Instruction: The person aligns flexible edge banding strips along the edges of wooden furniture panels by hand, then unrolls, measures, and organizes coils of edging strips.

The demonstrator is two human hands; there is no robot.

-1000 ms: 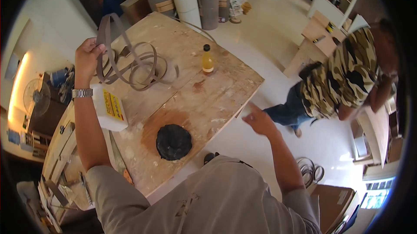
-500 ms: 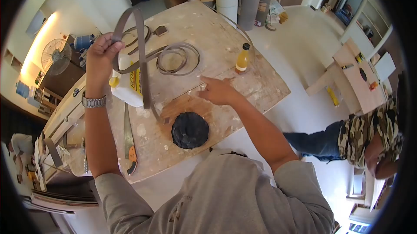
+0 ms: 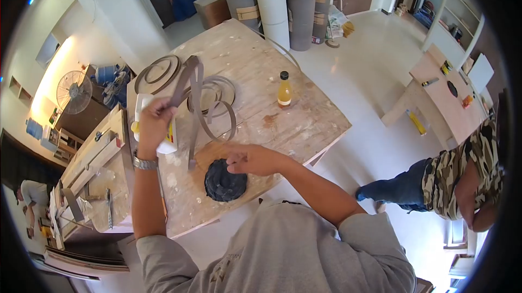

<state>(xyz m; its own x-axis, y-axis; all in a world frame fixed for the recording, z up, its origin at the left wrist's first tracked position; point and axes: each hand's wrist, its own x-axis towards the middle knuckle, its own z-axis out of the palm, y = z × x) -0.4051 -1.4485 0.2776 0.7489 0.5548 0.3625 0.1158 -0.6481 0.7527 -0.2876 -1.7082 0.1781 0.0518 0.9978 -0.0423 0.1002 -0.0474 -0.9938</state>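
Note:
My left hand [image 3: 156,119] is closed around a brown-grey strip of edge banding [image 3: 197,83], raised above the wooden table [image 3: 310,135]. The strip loops up from my fingers, and one end hangs down toward the table's near part. More coils of it lie on the tabletop behind. Below my left hand, a white jug [image 3: 167,143] with a yellow cap is partly covered by it. My right hand [image 3: 247,161] has its fingers curled over the edge of a round, crinkled black object [image 3: 224,184]. Whether anything is between those fingers is hidden.
A bottle of yellow liquid [image 3: 284,91] stands toward the table's right. A handsaw handle [image 3: 163,206] shows beside my left forearm. Large tubes [image 3: 272,15] stand beyond the far edge. A person in a camouflage shirt [image 3: 451,179] is at right; another person bends at far left.
My left hand has come lower and nearer with the strip, whose loop has shifted. My right hand has moved from the table's middle toward the black object, its fingers now curled in.

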